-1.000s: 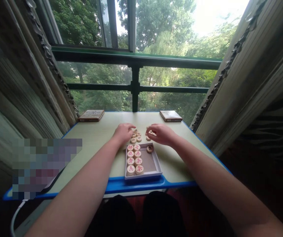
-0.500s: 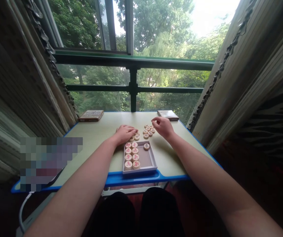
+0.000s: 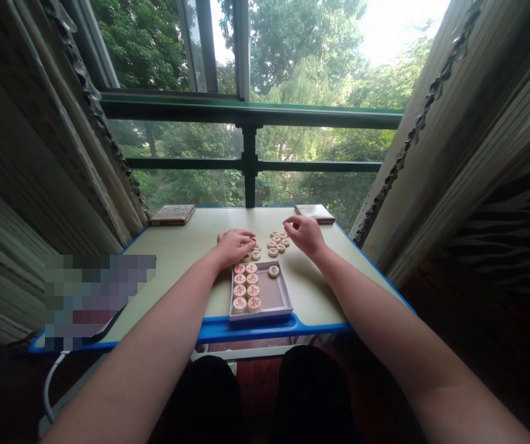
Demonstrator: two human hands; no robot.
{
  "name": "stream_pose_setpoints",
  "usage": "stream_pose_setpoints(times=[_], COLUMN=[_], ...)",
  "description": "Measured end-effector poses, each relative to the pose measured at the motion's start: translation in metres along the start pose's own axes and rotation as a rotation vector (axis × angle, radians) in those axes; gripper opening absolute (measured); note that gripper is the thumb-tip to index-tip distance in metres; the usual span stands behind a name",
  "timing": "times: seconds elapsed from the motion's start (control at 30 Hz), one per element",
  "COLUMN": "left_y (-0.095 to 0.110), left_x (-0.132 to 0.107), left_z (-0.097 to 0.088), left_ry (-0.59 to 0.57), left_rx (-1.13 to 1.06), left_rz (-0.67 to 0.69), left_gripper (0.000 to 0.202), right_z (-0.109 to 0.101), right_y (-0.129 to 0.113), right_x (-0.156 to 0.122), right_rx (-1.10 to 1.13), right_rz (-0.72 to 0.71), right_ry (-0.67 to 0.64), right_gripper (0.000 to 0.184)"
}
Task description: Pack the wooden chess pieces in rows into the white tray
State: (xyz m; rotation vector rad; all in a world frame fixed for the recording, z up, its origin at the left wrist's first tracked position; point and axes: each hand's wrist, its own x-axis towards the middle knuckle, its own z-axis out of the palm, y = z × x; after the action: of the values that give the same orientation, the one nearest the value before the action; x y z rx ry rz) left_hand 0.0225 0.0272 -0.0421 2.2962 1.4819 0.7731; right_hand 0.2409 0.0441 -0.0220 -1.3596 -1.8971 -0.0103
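Simply pale, round, red-marked pieces (image 3: 254, 290); left hand (image 3: 234, 246) loosely bent, right hand (image 3: 306, 234) curled, holds unclear.

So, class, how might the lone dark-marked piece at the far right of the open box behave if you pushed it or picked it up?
The dark-marked piece would probably slide rather than roll, since it lies on a flat round face. It should feel stiff, as it looks like a thick, solid disc. Pushed sideways, it would likely stop at the raised wall of the box.
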Motion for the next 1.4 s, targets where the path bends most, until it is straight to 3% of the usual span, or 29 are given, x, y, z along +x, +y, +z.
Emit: stream_pose_setpoints(times=[0.1,0.2,0.33,0.47,0.6,0.73,0.93,1.3,1.4], left_y=[-0.001,-0.005,-0.004,0.003,0.008,0.012,0.021,0.023,0.022], left_x=[0.002,0.005,0.006,0.002,0.000,-0.002,-0.006,-0.007,-0.005], left_z=[0.002,0.003,-0.002,-0.009,-0.011,-0.012,-0.013,-0.013,-0.013], left_ry=[0.017,0.106,0.219,0.212,0.154,0.068,-0.027,-0.078,-0.032], left_rx=[-0.083,-0.222,-0.604,-0.837,-0.919,-1.002,-0.933,-0.935,-0.945], left_rz=[0.004,-0.021,-0.129,-0.190,-0.158,-0.128,-0.115,-0.122,-0.161], left_gripper=[0.027,0.020,0.022,0.035,0.051,0.074,0.044,0.041,0.039], right_z=[0.001,-0.001,-0.009,-0.016,-0.012,-0.006,-0.007,-0.016,-0.027], right_y=[-0.002,-0.005,-0.013,-0.025,-0.033,-0.036,-0.041,-0.047,-0.051], right_x=[-0.001,-0.002,-0.006,-0.012,-0.018,-0.020,-0.022,-0.022,-0.022], right_rx=[0.001,-0.003,-0.018,-0.025,-0.016,0.004,0.037,-0.006,-0.043], right_rz=[-0.021,-0.042,-0.181,-0.395,-0.479,-0.445,-0.422,-0.291,-0.276], right_ry=[-0.021,-0.053,-0.080,-0.111,-0.129,-0.140,-0.216,-0.379,-0.489], right_gripper=[0.024,0.023,0.021,0.021,0.029,0.034,0.018,0.021,0.020])
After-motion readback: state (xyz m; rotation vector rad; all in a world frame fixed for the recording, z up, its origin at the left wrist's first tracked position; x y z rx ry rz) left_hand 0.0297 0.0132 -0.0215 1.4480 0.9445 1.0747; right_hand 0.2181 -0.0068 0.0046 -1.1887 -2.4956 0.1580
